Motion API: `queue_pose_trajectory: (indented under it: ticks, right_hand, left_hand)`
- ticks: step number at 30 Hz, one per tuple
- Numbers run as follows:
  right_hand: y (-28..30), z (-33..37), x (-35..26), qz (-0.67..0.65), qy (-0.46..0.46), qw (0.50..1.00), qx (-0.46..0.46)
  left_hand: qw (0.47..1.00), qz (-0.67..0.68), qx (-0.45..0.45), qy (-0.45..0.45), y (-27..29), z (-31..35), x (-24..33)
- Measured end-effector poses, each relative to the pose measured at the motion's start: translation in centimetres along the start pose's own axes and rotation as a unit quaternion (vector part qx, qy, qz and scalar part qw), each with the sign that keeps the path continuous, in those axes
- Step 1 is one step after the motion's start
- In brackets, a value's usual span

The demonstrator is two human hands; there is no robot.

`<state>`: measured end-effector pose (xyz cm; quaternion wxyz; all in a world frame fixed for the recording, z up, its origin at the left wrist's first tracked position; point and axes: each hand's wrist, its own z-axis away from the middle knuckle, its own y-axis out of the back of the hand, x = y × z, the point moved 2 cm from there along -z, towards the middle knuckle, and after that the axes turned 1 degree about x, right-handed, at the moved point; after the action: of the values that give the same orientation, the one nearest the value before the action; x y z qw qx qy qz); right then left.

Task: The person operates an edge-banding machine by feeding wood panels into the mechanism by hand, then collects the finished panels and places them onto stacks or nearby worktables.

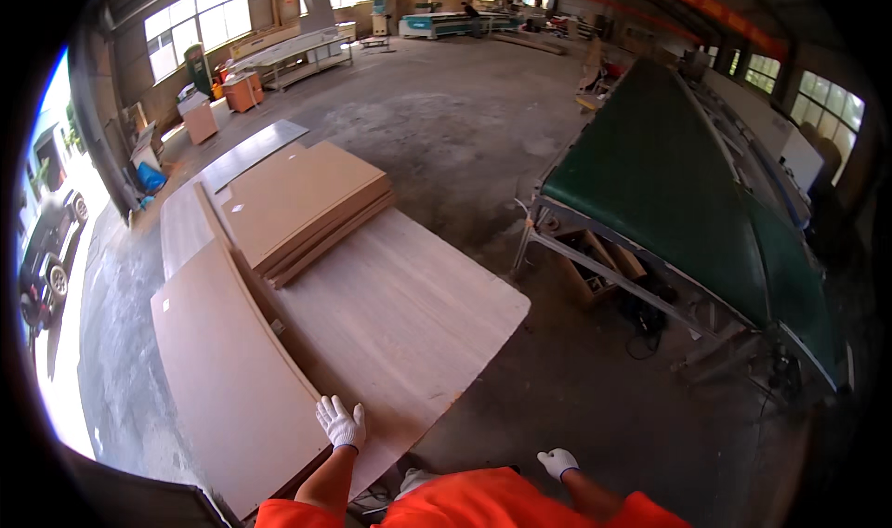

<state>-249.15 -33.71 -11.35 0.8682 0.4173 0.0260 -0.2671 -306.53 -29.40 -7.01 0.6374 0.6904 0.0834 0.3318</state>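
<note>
My left hand [341, 424], in a white knit glove, is open with its fingers spread. It lies at the near corner of a long pale panel [232, 370], which tops a stack at the left; whether the palm presses on it I cannot tell. My right hand [557, 463], gloved the same way, hangs over the floor to the right of my body, fingers curled in and nothing visible in them. Beside the long panel, a wide wood-grain board [418, 314] carries a pile of smaller brown panels [297, 194].
A green-topped conveyor [650, 166] on a metal frame stands at the right, with a wooden box [590, 277] and cables beneath. A grey sheet [255, 152] lies beyond the panels. Farther back are a worktable [297, 54], a machine [446, 25] and a person [470, 13]. Vehicles show outside, left.
</note>
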Motion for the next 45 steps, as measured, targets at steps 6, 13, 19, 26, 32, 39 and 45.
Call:
queue_pose_trajectory:
  ticks: [6,13,19,26,32,39,45]
  right_hand:
    - [1.9,7.6,17.1,-0.211,-0.212,0.954,-0.003]
    - [-8.8,10.0,27.4,-0.309,-0.269,0.905,0.114]
    - [-17.7,6.5,33.3,-0.375,-0.282,0.875,0.116]
    - [-4.6,3.4,36.3,-0.505,-0.389,0.763,0.108]
    - [9.5,2.5,41.1,-0.643,-0.368,0.619,0.261]
    - [11.5,3.0,50.7,-0.828,-0.36,0.279,0.327]
    - [16.4,12.7,70.2,-0.786,-0.351,0.235,0.452]
  left_hand:
    - [0.96,0.047,-0.125,-0.245,-10.2,4.3,23.3]
    - [0.827,-0.033,-0.394,-0.4,-19.1,14.4,37.4]
    - [0.688,-0.229,-0.489,-0.486,-30.1,14.3,45.1]
    - [0.807,-0.155,-0.484,-0.301,-34.2,12.9,56.8]
    - [0.75,-0.198,-0.481,-0.409,-41.5,19.0,76.1]
    - [0.632,-0.029,-0.621,-0.463,-47.8,42.3,101.0]
    - [0.602,0.081,-0.691,-0.393,-50.7,63.2,115.2]
